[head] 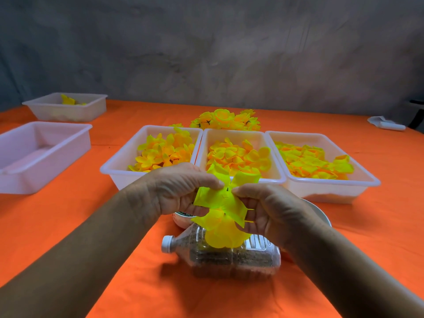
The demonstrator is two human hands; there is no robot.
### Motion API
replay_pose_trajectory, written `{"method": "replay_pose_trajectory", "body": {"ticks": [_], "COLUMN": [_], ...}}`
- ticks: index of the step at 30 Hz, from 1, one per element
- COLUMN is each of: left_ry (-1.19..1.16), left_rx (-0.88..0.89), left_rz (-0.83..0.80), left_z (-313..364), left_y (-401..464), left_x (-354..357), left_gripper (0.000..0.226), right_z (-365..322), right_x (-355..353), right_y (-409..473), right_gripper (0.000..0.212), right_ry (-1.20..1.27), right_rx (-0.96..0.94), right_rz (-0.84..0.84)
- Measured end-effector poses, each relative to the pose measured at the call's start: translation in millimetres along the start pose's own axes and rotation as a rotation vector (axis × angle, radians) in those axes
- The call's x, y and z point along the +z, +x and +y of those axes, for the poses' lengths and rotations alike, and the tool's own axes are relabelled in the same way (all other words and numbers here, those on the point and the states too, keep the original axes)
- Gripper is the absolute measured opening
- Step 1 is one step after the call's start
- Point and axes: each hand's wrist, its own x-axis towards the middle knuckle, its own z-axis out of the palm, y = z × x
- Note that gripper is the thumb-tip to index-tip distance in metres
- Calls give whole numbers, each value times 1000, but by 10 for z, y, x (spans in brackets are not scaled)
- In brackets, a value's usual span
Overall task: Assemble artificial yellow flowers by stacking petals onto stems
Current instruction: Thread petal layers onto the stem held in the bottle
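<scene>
Orange tablecloth over the work surface; mottled grey wall behind

- Left hand: fingers curled, thumb and fingertips pinching the left side of a yellow petal layer, held above the near middle of the table
- Right hand: fingers curled, thumb pinching the right side of the same petal layer; a thin yellow-green stem shows between its fingers
- Further yellow petals hang below the pinched layer, in front of a clear plastic bottle lying on its side, white cap pointing left, filled with dark granular matter
- Small white bowl just beyond the bottle, partly hidden by the left hand; contents unclear
- Three white trays in a row, beyond the hands: left tray with larger petal pieces, middle tray with loose rounded petals, right tray with flatter petals
- Finished yellow flowers heaped beyond the trays
- Far left: one white tray holding a few yellow pieces; nearer, a translucent tray
- Far right: small white object, kind unclear
</scene>
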Motion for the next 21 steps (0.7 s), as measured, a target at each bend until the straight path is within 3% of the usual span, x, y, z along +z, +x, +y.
{"method": "replay_pose_trajectory", "body": {"ticks": [10,15,18,21], "left_ry": [4,66,32,34], "left_rx": [-10,-20,-15,-2], "left_rz": [18,48,19,48], "left_z": [16,55,91,115], "left_y": [-59,-91,-112,-115], "left_x": [59,102,152,183], "left_gripper": [65,44,17,11], "right_z": [-25,-55,-45,-31], "right_x": [-26,-43,-47,-47], "right_y": [-57,-122,-133,-131], "right_gripper": [6,6,10,31], "right_ry": [-129,-298,-337,-320], "right_rx": [-83,-215,-268,-308], "right_rz": [5,39,90,162]}}
